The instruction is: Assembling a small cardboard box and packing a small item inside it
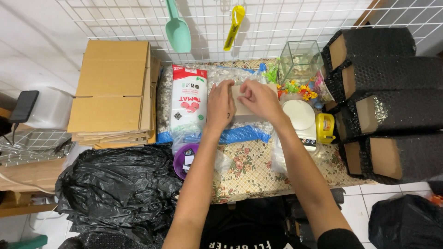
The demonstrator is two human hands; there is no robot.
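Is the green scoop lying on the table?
No, the green scoop hangs on the white wire grid on the wall, above the table.
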